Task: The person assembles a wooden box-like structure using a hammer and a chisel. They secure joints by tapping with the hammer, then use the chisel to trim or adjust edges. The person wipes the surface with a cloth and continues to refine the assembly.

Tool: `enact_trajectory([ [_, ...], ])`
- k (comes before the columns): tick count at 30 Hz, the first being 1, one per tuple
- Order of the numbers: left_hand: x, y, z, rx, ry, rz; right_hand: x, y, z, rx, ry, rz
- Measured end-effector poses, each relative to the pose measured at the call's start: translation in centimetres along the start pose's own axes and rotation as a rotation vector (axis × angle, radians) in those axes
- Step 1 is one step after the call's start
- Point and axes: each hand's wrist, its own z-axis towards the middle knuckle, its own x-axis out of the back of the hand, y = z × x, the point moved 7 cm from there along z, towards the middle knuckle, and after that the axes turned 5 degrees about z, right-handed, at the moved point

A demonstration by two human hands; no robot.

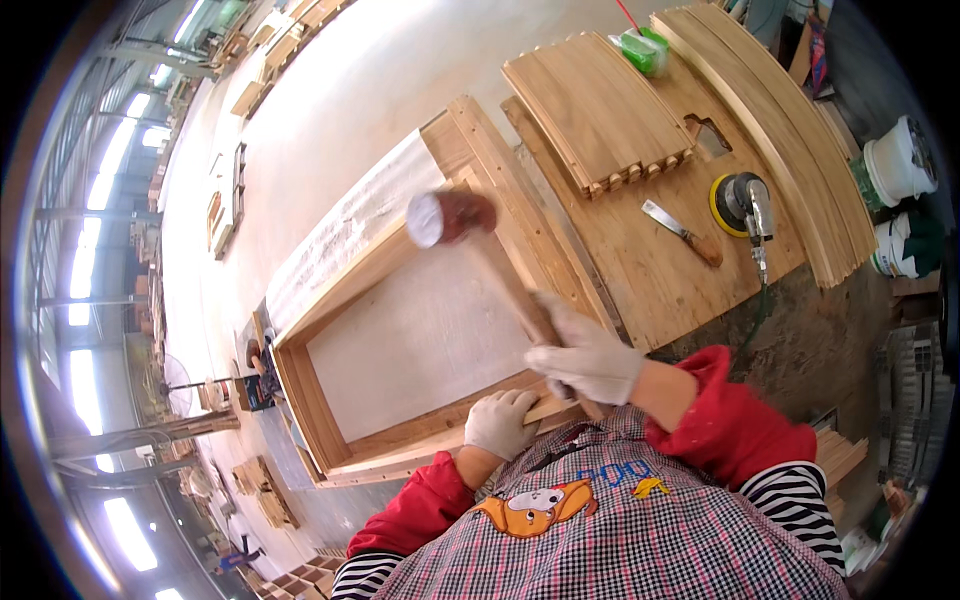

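Note:
My right hand (pixel 590 358), in a pale work glove, is closed round the wooden handle of a mallet (pixel 515 290). The mallet's head, dark red with a whitish face, is raised over the far side of a wooden drawer-like frame (pixel 318 415) and is slightly blurred. My left hand (pixel 500 422), gloved too, curls its fingers over the frame's near edge. The frame has a pale flat bottom or surface inside its walls. A wooden strip with holes (pixel 530 225) runs along its right side, partly behind the mallet.
On the plywood bench (pixel 600 235) at right lie stacked dovetailed boards (pixel 600 110), a putty knife (pixel 683 232), a sander (pixel 742 205) with a hose, and a green package (pixel 643 50). Long boards (pixel 770 140) lie beyond, near white buckets (pixel 898 160). A standing fan (pixel 178 385) is at left.

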Motion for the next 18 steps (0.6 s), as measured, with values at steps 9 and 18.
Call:
enact_trajectory([
  [9, 0.5, 0.3, -0.2, 0.006, 0.066, 0.019, -3.1, 5.8, 8.3, -0.137, 0.162, 0.663],
  [18, 0.6, 0.3, -0.1, -0.017, 0.086, -0.008, -2.9, 6.5, 7.2, -0.405, 0.019, 0.678],
])
